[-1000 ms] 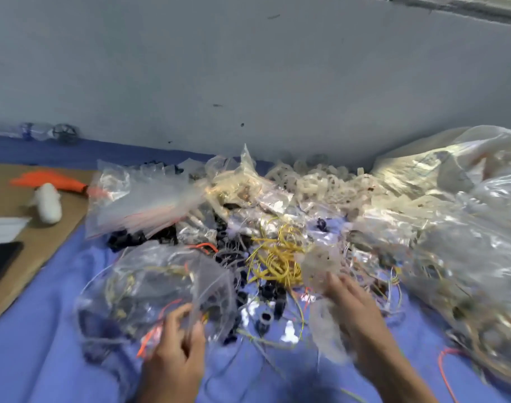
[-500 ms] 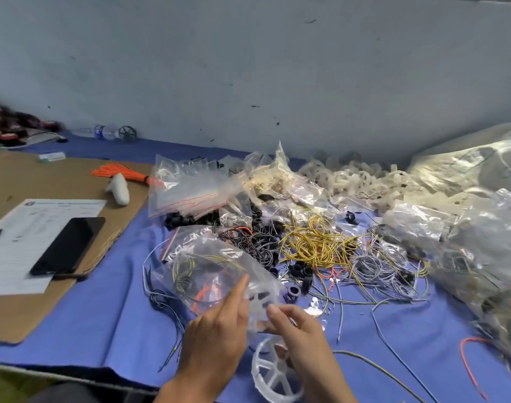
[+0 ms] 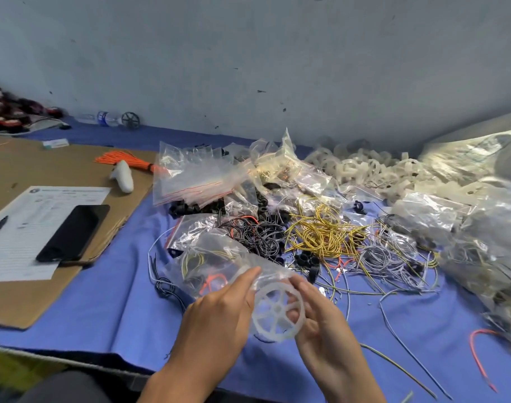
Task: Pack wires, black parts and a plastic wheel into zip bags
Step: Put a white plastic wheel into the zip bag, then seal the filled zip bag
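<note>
A clear zip bag (image 3: 219, 266) with yellow, orange and black wires inside lies on the blue cloth in front of me. My left hand (image 3: 219, 318) pinches the bag's mouth edge. My right hand (image 3: 321, 324) grips a white spoked plastic wheel (image 3: 277, 311) right at that mouth. Behind lie loose yellow wires (image 3: 321, 228), black-and-white wires (image 3: 257, 234), grey wires (image 3: 385, 254) and small black parts (image 3: 306, 260).
A stack of empty zip bags (image 3: 196, 175) sits behind the wires. White wheels (image 3: 364, 167) are piled at the back, big plastic bags (image 3: 481, 216) at right. On the cardboard (image 3: 21, 298) at left lie a phone (image 3: 74, 231), a paper form and orange wires.
My right hand picked the white wheel up and raised it to the bag's mouth. My left hand keeps hold of the bag. The view shifted left and down.
</note>
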`<act>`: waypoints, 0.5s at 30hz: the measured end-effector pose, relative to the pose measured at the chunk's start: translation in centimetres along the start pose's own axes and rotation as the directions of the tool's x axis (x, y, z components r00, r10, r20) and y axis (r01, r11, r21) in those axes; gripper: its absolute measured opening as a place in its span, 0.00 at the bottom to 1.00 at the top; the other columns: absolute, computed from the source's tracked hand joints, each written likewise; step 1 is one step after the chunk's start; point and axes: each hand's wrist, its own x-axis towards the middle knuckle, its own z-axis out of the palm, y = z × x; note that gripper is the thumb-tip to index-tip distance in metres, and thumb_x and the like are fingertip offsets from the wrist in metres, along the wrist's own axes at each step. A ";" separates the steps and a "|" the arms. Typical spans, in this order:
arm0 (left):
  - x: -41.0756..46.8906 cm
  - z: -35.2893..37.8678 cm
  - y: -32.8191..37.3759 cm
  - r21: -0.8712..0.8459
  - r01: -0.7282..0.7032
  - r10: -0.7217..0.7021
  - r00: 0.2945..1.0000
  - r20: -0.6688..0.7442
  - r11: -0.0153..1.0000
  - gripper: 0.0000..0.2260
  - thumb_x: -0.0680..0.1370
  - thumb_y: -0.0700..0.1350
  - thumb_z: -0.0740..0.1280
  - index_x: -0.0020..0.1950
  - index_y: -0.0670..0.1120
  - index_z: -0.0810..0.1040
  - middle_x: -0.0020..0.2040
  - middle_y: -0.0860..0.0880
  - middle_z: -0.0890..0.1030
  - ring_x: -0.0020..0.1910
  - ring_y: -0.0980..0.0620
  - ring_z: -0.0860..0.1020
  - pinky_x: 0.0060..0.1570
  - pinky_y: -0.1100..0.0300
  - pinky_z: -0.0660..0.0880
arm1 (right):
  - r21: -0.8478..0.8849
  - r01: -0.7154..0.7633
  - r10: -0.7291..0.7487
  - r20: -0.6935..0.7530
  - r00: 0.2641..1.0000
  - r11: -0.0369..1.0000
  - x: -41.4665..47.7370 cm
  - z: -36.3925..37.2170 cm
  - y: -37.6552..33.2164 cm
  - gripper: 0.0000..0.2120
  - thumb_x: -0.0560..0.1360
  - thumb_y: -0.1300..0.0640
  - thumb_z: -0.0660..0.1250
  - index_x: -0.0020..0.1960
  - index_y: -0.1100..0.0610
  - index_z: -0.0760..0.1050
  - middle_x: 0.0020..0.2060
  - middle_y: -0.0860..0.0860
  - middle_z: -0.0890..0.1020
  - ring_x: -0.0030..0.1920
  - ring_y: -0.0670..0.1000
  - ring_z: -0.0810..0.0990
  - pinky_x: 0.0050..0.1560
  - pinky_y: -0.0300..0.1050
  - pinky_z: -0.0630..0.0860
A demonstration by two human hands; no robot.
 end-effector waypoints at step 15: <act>-0.6 0.3 2.1 -0.146 -0.023 0.016 0.999 -0.052 0.989 0.18 0.84 0.53 0.56 0.74 0.62 0.67 0.59 0.51 0.83 0.57 0.45 0.79 0.50 0.50 0.75 | -0.280 -0.010 0.039 0.097 0.995 0.960 0.9 4.2 3.4 0.17 0.77 0.73 0.52 0.61 0.66 0.73 0.45 0.64 0.77 0.47 0.58 0.77 0.47 0.48 0.75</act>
